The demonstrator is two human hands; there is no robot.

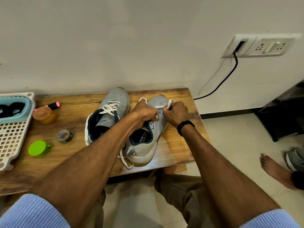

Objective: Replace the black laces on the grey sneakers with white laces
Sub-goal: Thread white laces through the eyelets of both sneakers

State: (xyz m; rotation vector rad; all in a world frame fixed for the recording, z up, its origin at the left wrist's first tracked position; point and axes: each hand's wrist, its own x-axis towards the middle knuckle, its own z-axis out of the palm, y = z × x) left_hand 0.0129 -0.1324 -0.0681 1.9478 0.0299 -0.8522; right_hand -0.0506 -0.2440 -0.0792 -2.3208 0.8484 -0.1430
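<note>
- The left hand (144, 112) and the right hand (176, 112) meet over the grey sneaker (146, 150), which lies directly beneath the fingers with its toe pointing away from the person
- The left hand's fingers (153, 116) are curled round the white lace (160, 106) at the eyelets, and the right hand's fingers (166, 112) pinch the same lace just beside them, so both sets are clamped on it
- A flat stretch of lace runs between the two hands, and a loop rises beyond each hand over the toe
- The sneaker has a grey mesh upper, a dark blue lining and a pale sole with a yellowish edge; a loose loop of white lace lies by its heel
- The second sneaker (115, 99) stands just left of the left fingers, already crossed with white lacing
- A black wristband (185, 126) sits behind the right fingers
- The wood-grain surface (177, 145) carries, well left of the fingers, a tape roll (64, 136), a green cap (38, 148), an orange jar (45, 115), a pink-tipped marker (53, 106) and a white lattice basket (13, 134)
- Beyond the fingers is a pale wall; up and to their right a socket plate (263, 45) has a black cable (227, 79) hanging from it
- Right of the fingers, on the tiled floor, are a bare foot (274, 170) and another grey shoe (296, 158)
</note>
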